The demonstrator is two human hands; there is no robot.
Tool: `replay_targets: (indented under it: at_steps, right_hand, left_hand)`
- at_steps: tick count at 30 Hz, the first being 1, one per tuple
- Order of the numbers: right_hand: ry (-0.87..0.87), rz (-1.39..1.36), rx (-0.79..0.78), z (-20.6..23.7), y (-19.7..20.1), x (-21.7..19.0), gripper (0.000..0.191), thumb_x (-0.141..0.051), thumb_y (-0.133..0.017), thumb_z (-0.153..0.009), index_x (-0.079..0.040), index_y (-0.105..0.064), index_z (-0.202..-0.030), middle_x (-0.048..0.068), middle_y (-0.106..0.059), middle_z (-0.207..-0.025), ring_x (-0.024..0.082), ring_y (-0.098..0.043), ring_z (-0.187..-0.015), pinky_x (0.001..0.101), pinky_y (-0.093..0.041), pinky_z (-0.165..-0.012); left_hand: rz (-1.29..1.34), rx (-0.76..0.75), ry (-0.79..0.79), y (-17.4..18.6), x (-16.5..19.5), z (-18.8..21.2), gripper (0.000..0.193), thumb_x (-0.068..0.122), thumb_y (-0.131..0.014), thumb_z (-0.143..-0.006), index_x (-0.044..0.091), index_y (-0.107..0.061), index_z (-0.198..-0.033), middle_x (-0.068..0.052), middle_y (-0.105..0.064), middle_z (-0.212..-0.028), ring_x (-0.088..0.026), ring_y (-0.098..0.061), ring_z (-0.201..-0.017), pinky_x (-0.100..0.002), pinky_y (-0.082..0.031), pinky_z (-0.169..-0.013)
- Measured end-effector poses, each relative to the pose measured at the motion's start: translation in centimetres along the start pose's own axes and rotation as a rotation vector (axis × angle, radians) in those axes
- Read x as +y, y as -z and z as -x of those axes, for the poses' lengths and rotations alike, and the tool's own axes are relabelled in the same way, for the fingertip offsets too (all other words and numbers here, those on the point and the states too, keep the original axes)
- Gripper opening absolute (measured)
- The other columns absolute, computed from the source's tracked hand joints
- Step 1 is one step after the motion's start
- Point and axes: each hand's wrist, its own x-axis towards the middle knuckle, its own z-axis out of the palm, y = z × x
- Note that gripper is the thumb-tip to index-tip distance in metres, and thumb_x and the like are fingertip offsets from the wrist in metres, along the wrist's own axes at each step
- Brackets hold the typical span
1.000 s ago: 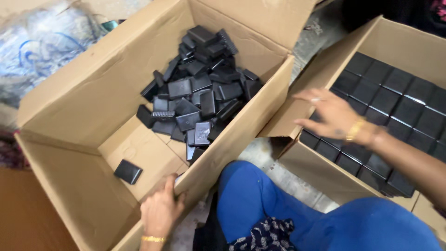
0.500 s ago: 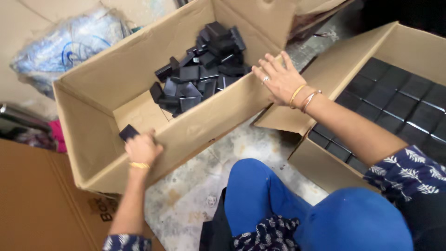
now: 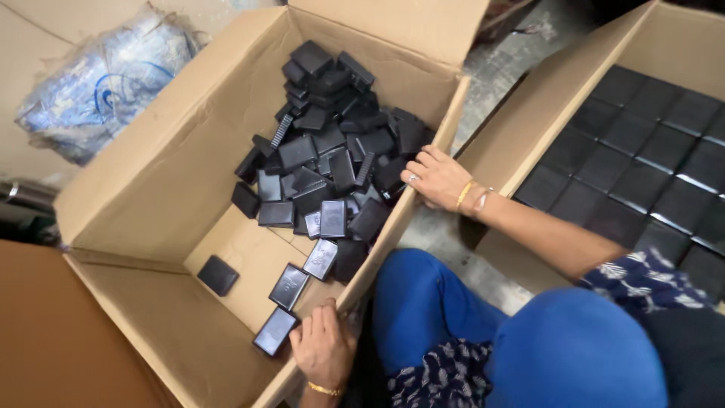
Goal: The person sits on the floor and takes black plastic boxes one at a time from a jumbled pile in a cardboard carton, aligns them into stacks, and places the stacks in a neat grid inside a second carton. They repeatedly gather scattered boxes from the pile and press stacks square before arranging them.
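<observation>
While both hands grip the near wall of the big cardboard box (image 3: 136,189), the box sits on the floor, its long axis running from lower left to upper right. Left hand (image 3: 323,349): fingers curled over the rim at the near corner, closed on the cardboard. Right hand (image 3: 436,178): fingers pressed together and hooked over the same wall farther up, closed on its edge. Inside, a heap of small black cases (image 3: 332,143) fills the far half, too many and too overlapped to count; three cases lie in a loose row toward the left hand, and one single case (image 3: 217,275) lies apart on the bare bottom. Second box (image 3: 642,68), right: black cases in flat rows. A crumpled plastic bag (image 3: 106,79) lies beyond the left wall. Blue-clad knees (image 3: 529,347) press between the two boxes.
</observation>
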Motion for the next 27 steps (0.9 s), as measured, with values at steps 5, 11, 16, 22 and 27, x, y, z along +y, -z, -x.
replay_targets:
  at_steps: [5,11,16,22,27]
  right_hand:
    - [-0.006,0.002,-0.001,0.8,-0.3,-0.7,0.037,-0.022,-0.072,-0.064,-0.011,-0.058,-0.096,0.005,-0.057,-0.092,0.026,-0.058,-0.095,0.0405,-0.045,-0.101]
    - [0.001,0.018,0.03,1.1,-0.5,-1.0,0.03,-0.021,-0.072,-0.07,-0.013,-0.057,-0.094,0.004,-0.055,-0.087,0.024,-0.057,-0.09,0.0397,-0.046,-0.096]
    - [0.007,-0.033,0.085,1.1,-0.8,-1.2,0.024,-0.019,-0.068,-0.072,-0.013,-0.055,-0.09,0.005,-0.053,-0.086,0.026,-0.056,-0.091,0.0408,-0.046,-0.096]
    - [-0.076,-0.128,0.127,1.0,-1.6,-2.8,0.017,-0.018,-0.064,-0.077,-0.013,-0.056,-0.09,0.006,-0.05,-0.085,0.028,-0.055,-0.09,0.0454,-0.045,-0.099]
    - [-0.126,-0.064,0.274,0.8,-2.3,-4.0,0.012,-0.019,-0.061,-0.084,-0.013,-0.057,-0.094,0.005,-0.054,-0.094,0.027,-0.057,-0.1,0.0452,-0.042,-0.112]
  left_hand:
    - [0.465,-0.402,0.124,2.6,-2.8,-4.1,0.036,0.038,-0.074,-0.083,0.009,-0.072,-0.105,-0.009,-0.07,-0.084,-0.033,-0.068,-0.078,-0.045,-0.051,-0.067]
    - [0.356,-0.157,0.326,-3.2,-12.2,-21.2,0.057,0.053,-0.078,-0.082,0.004,-0.065,-0.108,-0.018,-0.072,-0.09,-0.037,-0.07,-0.086,-0.05,-0.053,-0.076]
    - [-0.353,-0.182,0.152,-4.9,-19.5,-32.7,0.1,0.053,-0.082,-0.082,-0.001,-0.039,-0.155,-0.022,-0.049,-0.152,-0.04,-0.052,-0.132,-0.059,-0.046,-0.097]
    - [-0.372,-0.361,0.41,-5.7,-21.7,-34.6,0.12,0.064,-0.086,-0.066,0.003,-0.044,-0.16,-0.024,-0.047,-0.16,-0.043,-0.044,-0.145,-0.065,-0.04,-0.108]
    - [-0.342,-0.547,0.557,-7.4,-21.9,-35.3,0.076,0.054,-0.093,-0.062,0.001,-0.08,-0.114,-0.024,-0.078,-0.105,-0.041,-0.074,-0.099,-0.049,-0.057,-0.086]
